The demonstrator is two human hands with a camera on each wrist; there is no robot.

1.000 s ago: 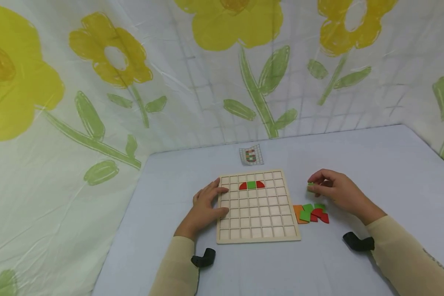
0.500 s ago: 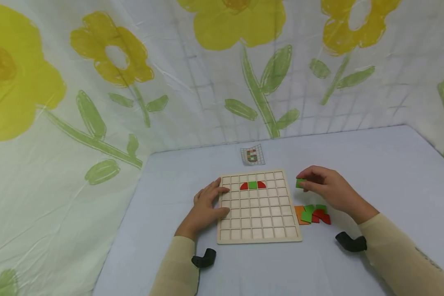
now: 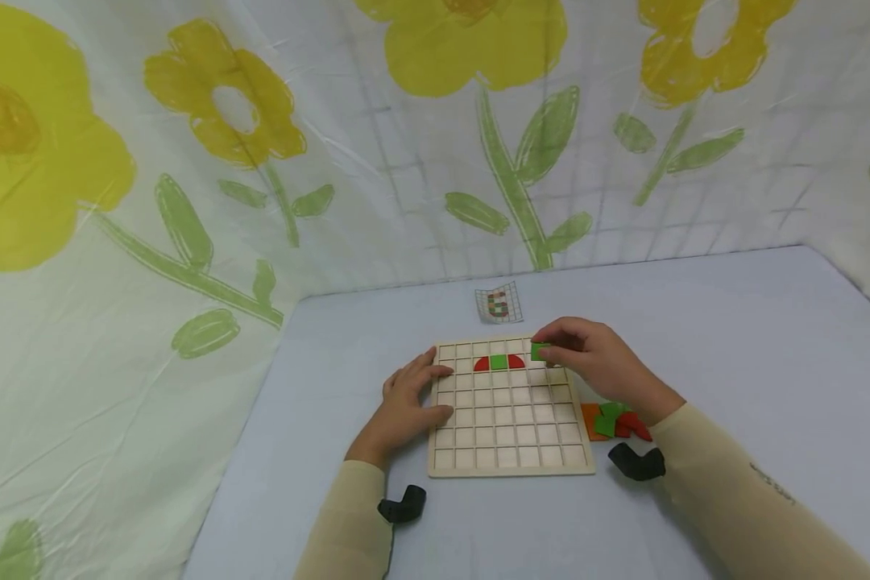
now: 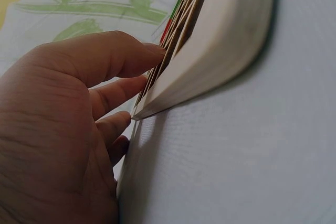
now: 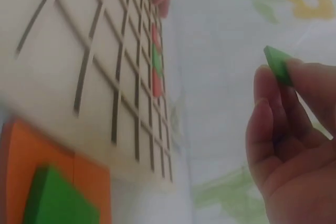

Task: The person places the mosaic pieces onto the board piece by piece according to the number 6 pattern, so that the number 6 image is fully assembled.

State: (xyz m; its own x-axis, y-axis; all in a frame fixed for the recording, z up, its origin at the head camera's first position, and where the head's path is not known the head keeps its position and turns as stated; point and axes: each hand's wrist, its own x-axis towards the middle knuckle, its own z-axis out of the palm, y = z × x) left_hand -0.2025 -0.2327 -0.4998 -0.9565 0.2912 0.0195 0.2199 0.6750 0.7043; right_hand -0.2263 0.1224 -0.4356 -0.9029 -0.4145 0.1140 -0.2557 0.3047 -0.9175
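My right hand (image 3: 603,358) pinches a green square tile (image 3: 538,352) between thumb and fingers, above the upper right part of the wooden grid board (image 3: 487,437). In the right wrist view the tile (image 5: 278,65) is tilted and apart from the board. Set in the board's second row are a red rounded piece (image 3: 482,364), a green square (image 3: 499,362) and another red rounded piece (image 3: 516,362). My left hand (image 3: 400,407) rests at the board's left edge, its thumb and fingers spread and touching the rim.
Right of the board lies a loose pile of orange (image 3: 590,423), green (image 3: 609,419) and red (image 3: 634,425) pieces, partly behind the right wrist. A small gridded card (image 3: 499,304) with a coloured pattern lies beyond the board. A flowered curtain (image 3: 377,234) hangs behind the table.
My right hand has moved left with the green square tile, from beside the board to over its upper right part. The left hand stays at the board's edge.
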